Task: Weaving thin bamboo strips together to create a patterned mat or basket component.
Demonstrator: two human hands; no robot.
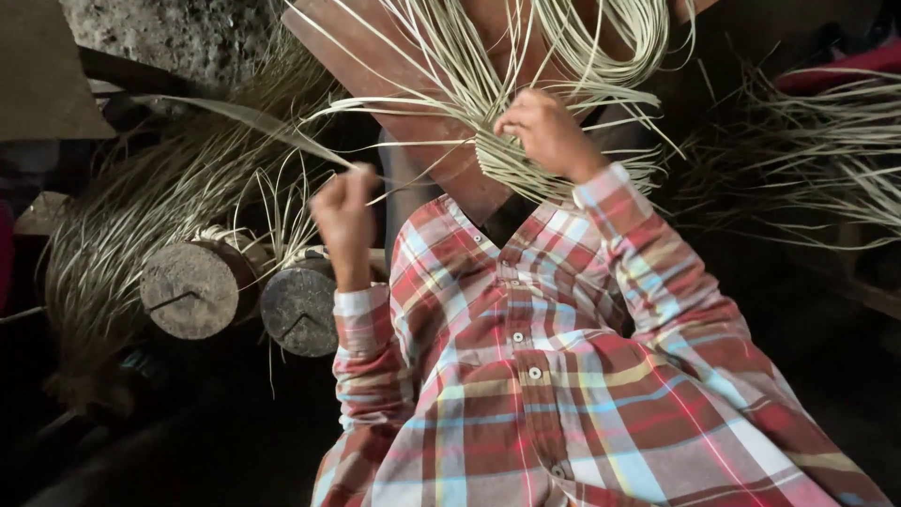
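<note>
My left hand [343, 218] is closed in a fist around a thin pale cane strip [282, 131] that runs up and left from it. My right hand [542, 131] grips a woven bundle of pale cane strips [511, 167] lying on a reddish wooden board [375, 66]. Many loose strip ends [601, 47] fan out above and right of the bundle. Both arms wear a red, white and blue plaid shirt [526, 376], which fills the lower middle of the view.
Two round log ends [192, 286] [298, 308] stand at the left, wrapped in cane. Heaps of loose cane strips lie at the left [122, 225] and the right [817, 160]. A rough stone surface [178, 33] is at the top left. The floor is dark.
</note>
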